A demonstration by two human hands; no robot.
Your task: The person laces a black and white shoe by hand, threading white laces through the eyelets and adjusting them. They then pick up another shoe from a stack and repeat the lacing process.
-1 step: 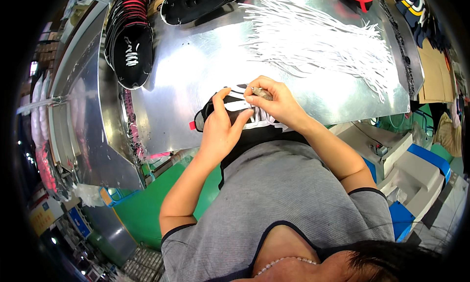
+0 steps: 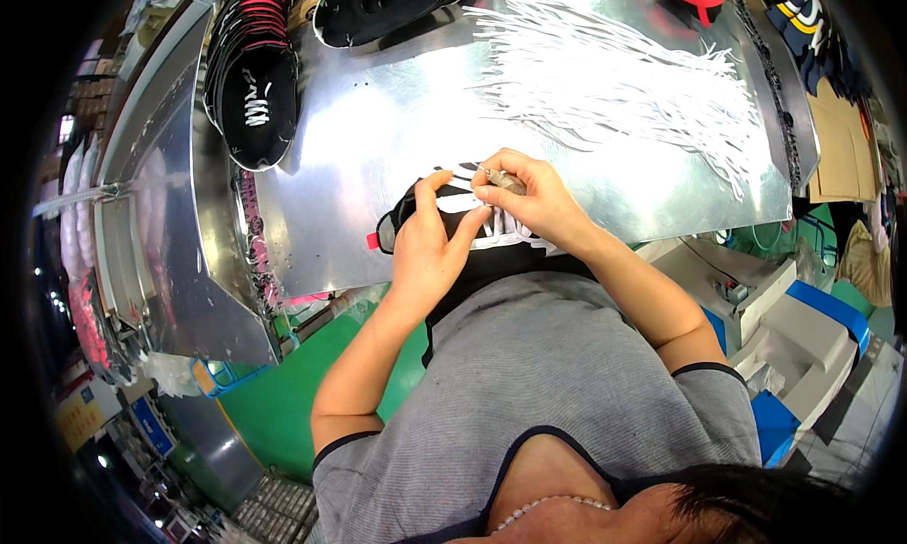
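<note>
While the table [image 2: 331, 204] gleams beyond the shoe [image 2: 459, 204], green floor [image 2: 283, 393] shows.

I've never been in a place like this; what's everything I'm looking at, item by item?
Shoe in hand: one, black and white with a red tab, at the table's near edge
Small tool: one, brownish, in the right hand
Laces: too many to count, white, far right tabletop
Stacked shoe uppers: several, black and red, far left
Another shoe upper: one, mostly black, far edge
Table: one, silvery metal, centre
Bin: one, off-white with blue edges, right
Floor: green, lower left
Shirt: one, grey, on the person
Left hand: one, bare, on the shoe
Right hand: one, bare, over the shoe
</note>
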